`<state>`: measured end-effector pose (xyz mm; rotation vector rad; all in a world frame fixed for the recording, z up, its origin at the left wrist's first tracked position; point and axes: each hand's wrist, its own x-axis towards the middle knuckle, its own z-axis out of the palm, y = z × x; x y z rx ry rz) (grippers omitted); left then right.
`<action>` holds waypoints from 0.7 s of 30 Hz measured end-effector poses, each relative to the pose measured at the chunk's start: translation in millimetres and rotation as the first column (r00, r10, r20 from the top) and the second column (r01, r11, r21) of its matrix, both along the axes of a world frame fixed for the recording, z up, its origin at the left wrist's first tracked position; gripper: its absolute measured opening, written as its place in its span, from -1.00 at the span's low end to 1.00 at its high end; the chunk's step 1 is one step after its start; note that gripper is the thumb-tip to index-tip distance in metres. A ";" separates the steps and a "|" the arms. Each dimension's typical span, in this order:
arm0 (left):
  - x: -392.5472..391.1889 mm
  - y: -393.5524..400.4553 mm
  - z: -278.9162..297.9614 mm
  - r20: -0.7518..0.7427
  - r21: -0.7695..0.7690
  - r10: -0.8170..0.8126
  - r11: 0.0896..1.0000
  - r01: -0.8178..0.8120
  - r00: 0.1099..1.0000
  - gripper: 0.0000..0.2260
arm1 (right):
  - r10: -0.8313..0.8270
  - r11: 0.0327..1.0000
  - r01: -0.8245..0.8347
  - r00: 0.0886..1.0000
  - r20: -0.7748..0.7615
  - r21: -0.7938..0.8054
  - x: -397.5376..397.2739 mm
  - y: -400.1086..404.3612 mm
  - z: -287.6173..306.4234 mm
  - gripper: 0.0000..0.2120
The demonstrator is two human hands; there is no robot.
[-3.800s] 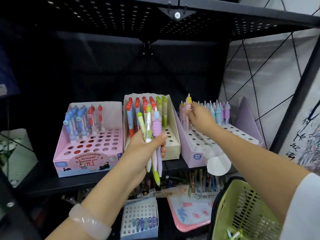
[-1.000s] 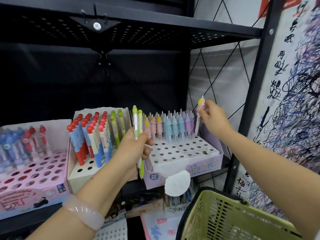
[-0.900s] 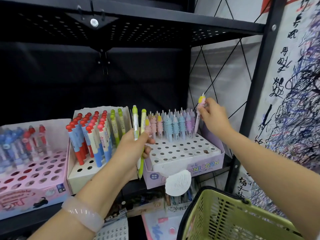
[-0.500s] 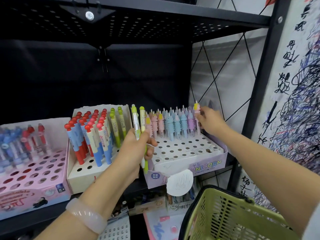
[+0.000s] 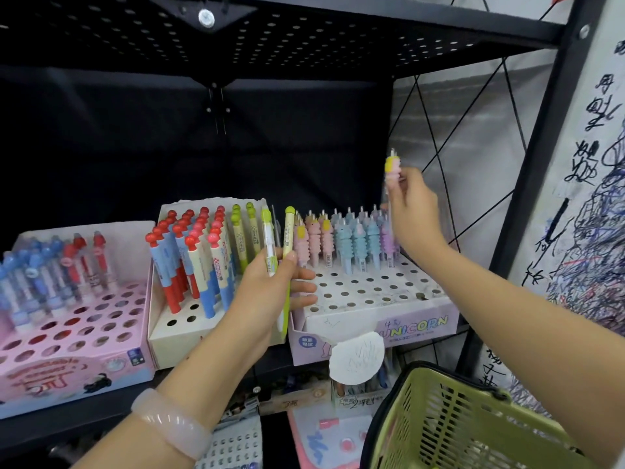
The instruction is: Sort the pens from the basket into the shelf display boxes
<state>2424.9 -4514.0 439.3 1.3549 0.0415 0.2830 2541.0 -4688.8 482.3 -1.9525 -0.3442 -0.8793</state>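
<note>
My right hand [image 5: 411, 206] pinches a yellow-capped pen [image 5: 392, 174] above the unicorn box [image 5: 378, 324] — my left hand [image 5: 270, 286] grips two green pens [image 5: 270, 245].

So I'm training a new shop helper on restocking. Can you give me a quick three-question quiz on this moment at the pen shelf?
1. True or false: the right hand holds a pen with a yellow cap above the unicorn box.
2. How many green-capped pens does the left hand hold? A one, B two, C four.
3. Fill in: the basket is ___ in colour.

Key: 1 true; 2 B; 3 green.
</note>
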 end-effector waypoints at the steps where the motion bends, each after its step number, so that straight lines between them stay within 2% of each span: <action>1: -0.6 0.2 -0.3 -0.001 -0.011 -0.005 1.000 0.005 1.000 -0.91 | 0.038 0.999 -0.038 0.999 0.018 0.024 -4.1 8.0 -1.0 -0.85; 4: -2.9 1.0 -1.5 0.002 -0.008 -0.018 1.000 0.018 1.000 -0.91 | 0.151 0.987 -0.153 0.988 0.031 0.054 -13.8 33.9 -8.4 -0.88; 6: -4.8 2.1 -1.5 0.007 0.016 0.000 1.000 0.000 1.000 -0.90 | 0.187 0.982 -0.187 0.982 0.010 -0.007 -17.5 48.3 -14.9 -0.88; 10: -8.0 7.2 -4.0 0.020 0.075 0.058 0.995 -0.060 0.998 -0.89 | 0.251 0.960 -0.264 0.959 -0.129 -0.097 -17.8 62.6 -32.2 -0.92; 12: -8.4 7.3 -6.4 0.004 0.067 0.054 0.996 -0.054 0.999 -0.90 | 0.232 0.951 -0.266 0.952 -0.200 -0.161 -17.1 64.7 -38.7 -0.90; 17: -5.0 -0.9 -9.7 -0.032 0.038 0.009 0.999 -0.008 0.999 -0.89 | 0.187 0.955 -0.247 0.932 -0.311 -0.163 -14.1 65.6 -38.6 -0.88; 21: -4.3 -8.6 -9.6 -0.046 -0.047 -0.012 0.999 0.010 0.999 -0.87 | 0.154 0.925 -0.250 0.935 -0.318 -0.287 -15.0 68.0 -42.0 -0.90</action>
